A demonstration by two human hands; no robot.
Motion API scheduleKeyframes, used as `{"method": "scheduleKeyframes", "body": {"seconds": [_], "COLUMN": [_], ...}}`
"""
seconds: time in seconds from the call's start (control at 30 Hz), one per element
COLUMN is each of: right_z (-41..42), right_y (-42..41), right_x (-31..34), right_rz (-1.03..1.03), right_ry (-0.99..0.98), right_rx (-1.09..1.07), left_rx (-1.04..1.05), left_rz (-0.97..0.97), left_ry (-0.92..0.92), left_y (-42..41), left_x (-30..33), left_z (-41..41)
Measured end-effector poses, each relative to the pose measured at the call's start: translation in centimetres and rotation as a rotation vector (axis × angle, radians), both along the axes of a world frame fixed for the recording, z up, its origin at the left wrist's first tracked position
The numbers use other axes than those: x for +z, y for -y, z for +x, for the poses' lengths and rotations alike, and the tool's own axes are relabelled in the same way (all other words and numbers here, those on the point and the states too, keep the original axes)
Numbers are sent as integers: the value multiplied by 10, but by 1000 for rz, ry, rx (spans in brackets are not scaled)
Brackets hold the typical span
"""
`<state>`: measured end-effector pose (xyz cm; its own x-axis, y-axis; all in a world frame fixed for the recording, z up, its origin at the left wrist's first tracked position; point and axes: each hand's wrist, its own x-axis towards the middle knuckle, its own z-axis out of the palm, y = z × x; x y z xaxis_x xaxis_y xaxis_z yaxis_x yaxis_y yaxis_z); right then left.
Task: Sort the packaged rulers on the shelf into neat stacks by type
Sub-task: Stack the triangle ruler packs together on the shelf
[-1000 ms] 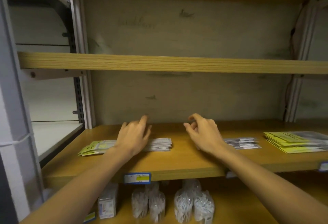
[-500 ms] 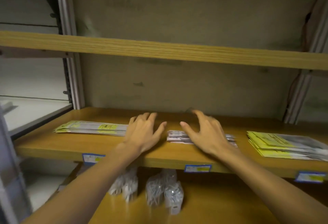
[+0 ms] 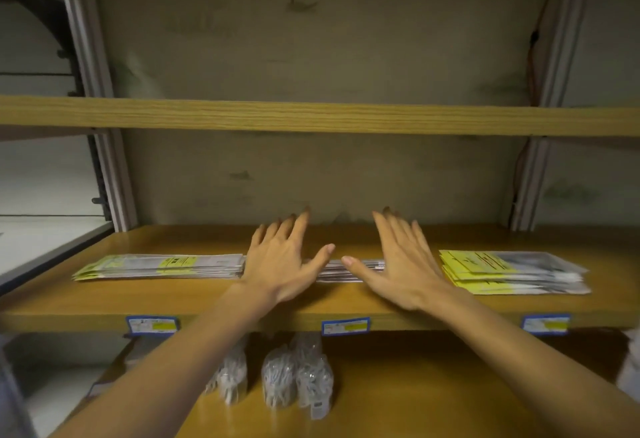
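Both hands are spread flat with straight fingers and grip nothing: the left hand [image 3: 280, 261] and the right hand [image 3: 401, 264] lie palm down over the middle stack of packaged rulers [image 3: 349, 269], thumbs pointing toward each other with a small gap between the tips. That low, grey-white stack rests on the wooden shelf [image 3: 311, 302], and only its centre shows between the two thumbs; whether the palms press on it or hover just above it cannot be told. Just left of the middle stack, touching the left hand's outer edge, lies a long stack of yellow-labelled ruler packs [image 3: 159, 266]. To the right of the middle stack, just beside the right hand, sits a thicker, slightly fanned pile of yellow-carded ruler packs [image 3: 512, 273]. Below the middle stack, a blue-and-yellow price tag [image 3: 345, 326] is fixed to the shelf's front edge, and bags of small white items [image 3: 294, 375] stand on the lower board.
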<state>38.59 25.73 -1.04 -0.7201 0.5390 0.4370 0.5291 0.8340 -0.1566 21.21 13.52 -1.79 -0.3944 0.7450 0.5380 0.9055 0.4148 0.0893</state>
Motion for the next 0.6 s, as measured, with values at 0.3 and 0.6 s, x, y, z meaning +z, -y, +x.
{"method": "scheduleKeyframes", "body": {"seconds": [0.3,0.6], "right_z": [70,148], "right_y": [-23,-85], "right_x": [-6,-9], "right_rz": [-9,-30], "right_ry": [47,25], "right_rx": [-127,-190], "left_rx": [-93,-197], "left_rz": [-90,-102], "left_ry": [-16,-46], "left_y": [-42,-102], "left_x": [-7,4], "left_z": [46,125]}}
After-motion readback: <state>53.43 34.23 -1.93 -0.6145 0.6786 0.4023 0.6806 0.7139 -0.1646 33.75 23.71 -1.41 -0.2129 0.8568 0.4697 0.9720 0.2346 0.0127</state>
